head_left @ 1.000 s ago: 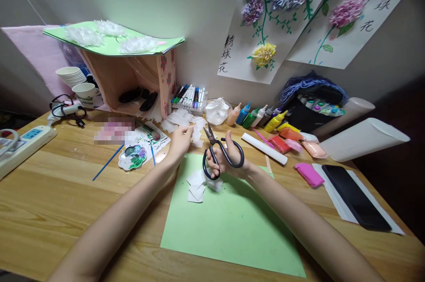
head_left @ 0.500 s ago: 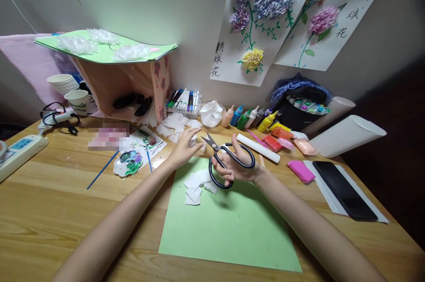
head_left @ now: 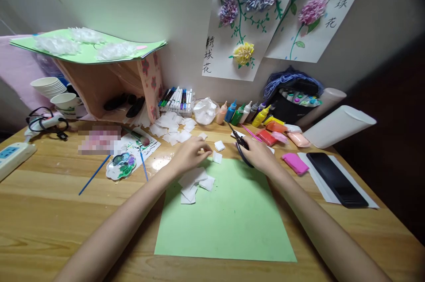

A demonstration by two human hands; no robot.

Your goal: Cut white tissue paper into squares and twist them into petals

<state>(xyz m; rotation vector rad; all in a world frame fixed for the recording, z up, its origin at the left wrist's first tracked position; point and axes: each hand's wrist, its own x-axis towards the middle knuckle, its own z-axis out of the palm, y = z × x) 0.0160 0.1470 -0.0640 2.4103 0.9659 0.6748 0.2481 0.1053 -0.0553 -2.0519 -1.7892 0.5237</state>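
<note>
My left hand (head_left: 193, 154) is closed in a pinch near the top edge of the green paper sheet (head_left: 226, 229). At its fingertips is a small white tissue-paper square (head_left: 217, 157). My right hand (head_left: 262, 154) grips black-handled scissors (head_left: 239, 140), with the blades pointing up and left, away from me. Between the hands lies another white square (head_left: 219, 145), on the wood. Several overlapping white squares (head_left: 190, 191) rest on the green sheet below my left wrist. Behind the left hand spreads a heap of white paper pieces (head_left: 171, 125).
Paint bottles (head_left: 237, 115), clay packets (head_left: 266, 137) and a bowl (head_left: 206, 111) line the back. A phone (head_left: 337, 179) lies right. On the left are a paint palette (head_left: 113, 171), paintbrushes (head_left: 94, 175) and a power strip (head_left: 15, 158). A pink box (head_left: 151, 83) stands behind.
My right hand has turned over and lowered the scissors toward the table. The left hand's fingers have gone from spread to pinched, at a white square. The whole view has shifted slightly.
</note>
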